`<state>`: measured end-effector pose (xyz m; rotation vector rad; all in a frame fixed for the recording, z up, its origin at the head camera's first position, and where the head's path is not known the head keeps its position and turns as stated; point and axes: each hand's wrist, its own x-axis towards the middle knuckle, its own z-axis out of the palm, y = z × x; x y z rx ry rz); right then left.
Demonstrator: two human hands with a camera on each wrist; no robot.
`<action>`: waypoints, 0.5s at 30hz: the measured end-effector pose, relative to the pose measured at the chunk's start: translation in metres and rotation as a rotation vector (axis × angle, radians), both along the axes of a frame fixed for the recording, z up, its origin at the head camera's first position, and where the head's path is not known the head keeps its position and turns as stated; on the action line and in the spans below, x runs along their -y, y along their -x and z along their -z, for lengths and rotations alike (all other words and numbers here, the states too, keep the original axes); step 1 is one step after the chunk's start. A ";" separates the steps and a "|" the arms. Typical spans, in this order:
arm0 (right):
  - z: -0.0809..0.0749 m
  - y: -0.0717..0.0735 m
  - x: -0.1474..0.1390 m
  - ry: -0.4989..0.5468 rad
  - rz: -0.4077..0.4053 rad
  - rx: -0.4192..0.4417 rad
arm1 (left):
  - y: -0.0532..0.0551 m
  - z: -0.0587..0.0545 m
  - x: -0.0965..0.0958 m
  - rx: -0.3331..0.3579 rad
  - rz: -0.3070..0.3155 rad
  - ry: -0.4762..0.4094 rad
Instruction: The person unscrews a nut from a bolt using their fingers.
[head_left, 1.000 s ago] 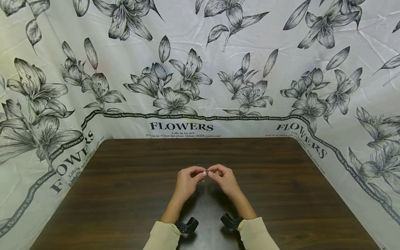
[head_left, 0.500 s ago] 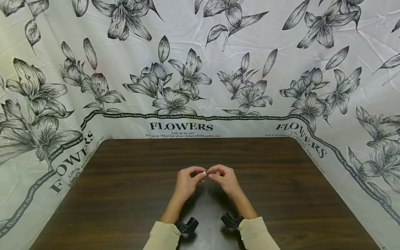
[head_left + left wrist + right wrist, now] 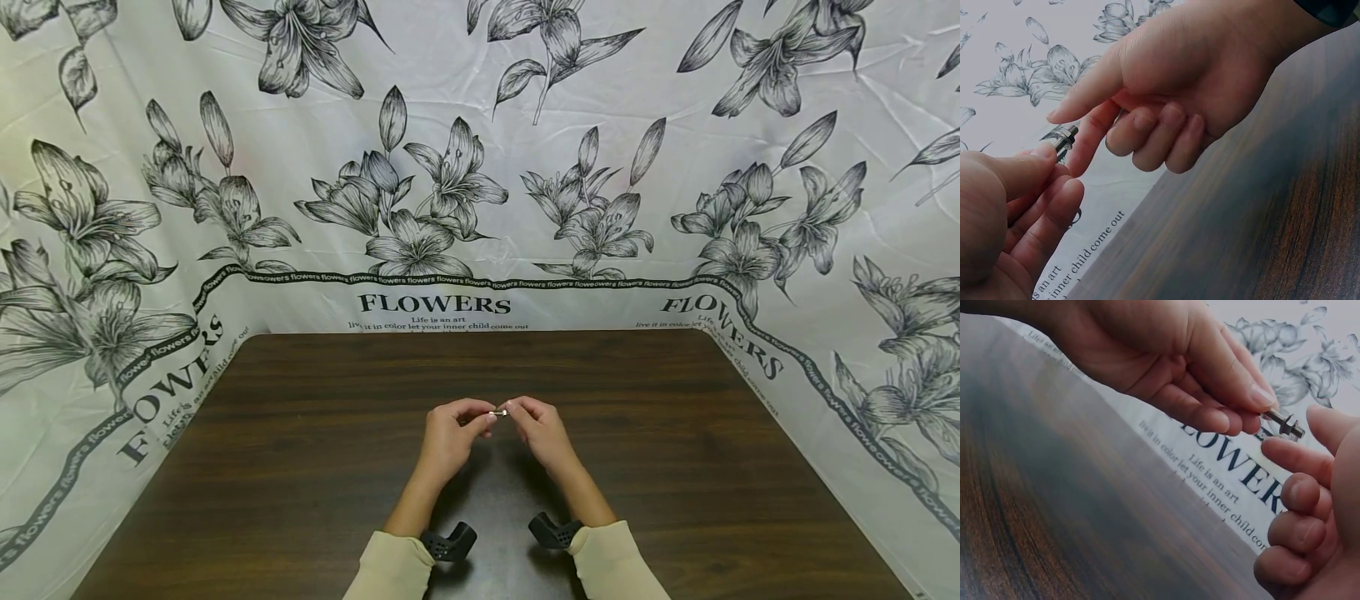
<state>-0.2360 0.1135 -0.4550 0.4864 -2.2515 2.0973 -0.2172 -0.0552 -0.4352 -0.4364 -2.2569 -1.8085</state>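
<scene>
My left hand [image 3: 447, 437] pinches a small metal bolt [image 3: 1298, 432] between thumb and index finger, its threaded end pointing to the right. A hex nut [image 3: 1287, 425] sits on the thread, a short way from the tip. The bolt's other end is hidden in the left fingers. Close by the tip is my right hand [image 3: 543, 432]. In the right wrist view its thumb [image 3: 1329, 425] and index finger [image 3: 1294, 456] stand apart on either side of the bolt's end, holding nothing, while its other fingers curl loosely toward the palm.
Both hands are above a dark wood-grain table [image 3: 315, 400]. A white cloth [image 3: 480, 242] printed with lilies and lettering hangs behind the table and along its sides. Black wrist cameras sit on both wrists, below light yellow sleeves [image 3: 393, 567].
The right thumb and index finger have parted, leaving the bolt's end and nut exposed. The left hand has kept its pinch and stayed in place.
</scene>
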 end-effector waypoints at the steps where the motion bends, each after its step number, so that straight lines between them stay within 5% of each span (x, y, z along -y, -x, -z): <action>1: 0.000 0.000 0.000 -0.013 0.000 0.016 | 0.000 0.000 0.000 0.000 0.000 0.002; 15: -0.003 -0.002 0.000 -0.053 -0.049 0.088 | 0.001 0.004 -0.001 -0.015 0.026 -0.007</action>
